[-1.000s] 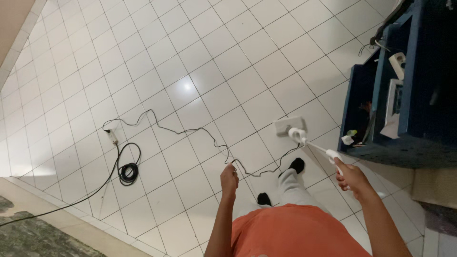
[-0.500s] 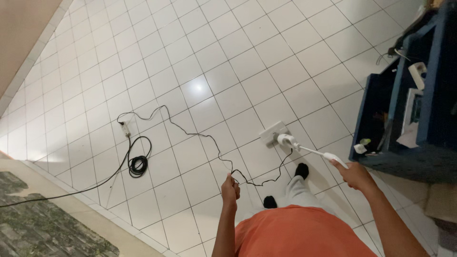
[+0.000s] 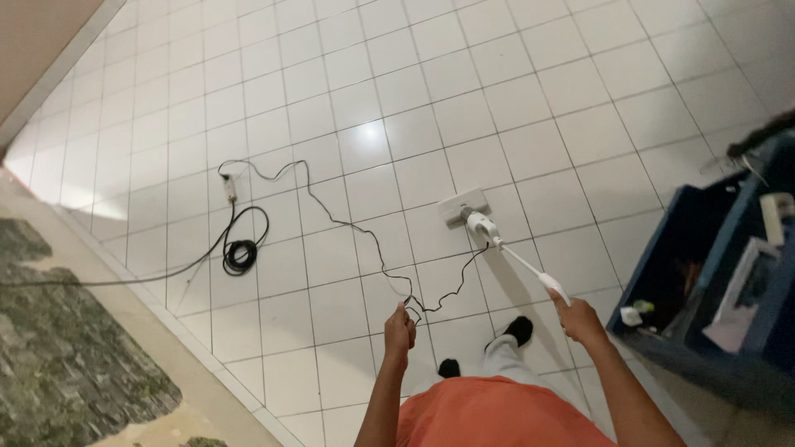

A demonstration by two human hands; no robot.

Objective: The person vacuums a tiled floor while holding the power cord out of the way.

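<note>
While both arms reached out over the white tiled floor point(image 3: 580, 141), the scene stood as follows.

Left hand: the left hand point(image 3: 400, 329) was closed, fingers pinched around the thin black cord point(image 3: 364, 240), lifting it off the tiles in front of the person's body.

Right hand: the right hand point(image 3: 580, 319) was wrapped shut around the top of the white handle of the vacuum cleaner point(image 3: 497, 240), thumb side up.

Vacuum cleaner: its flat white head point(image 3: 462, 205) lay on the tiles ahead of the person, with the slim white stick slanting back from it to the right hand.

Cord: it ran from the vacuum's body in loose bends across the floor, through the left hand, then on to a small white plug block point(image 3: 229, 189) lying on the tiles at the left.

Coil: a bundle of black cable point(image 3: 240, 255) lay just below the plug block, with one strand trailing off toward the left edge.

Feet: two dark socks point(image 3: 519, 330) showed below the hands, on the tiles.

Shelf: a dark blue shelf unit point(image 3: 704, 248) stood at the right; white box-shaped packages point(image 3: 777, 217) sat in it, and a small white pack with a green patch point(image 3: 633, 314) lay at its foot. Their labels were too blurred to make out.

Mat: a dark patterned mat point(image 3: 58, 348) lay at the lower left, beyond a pale border strip.
</note>
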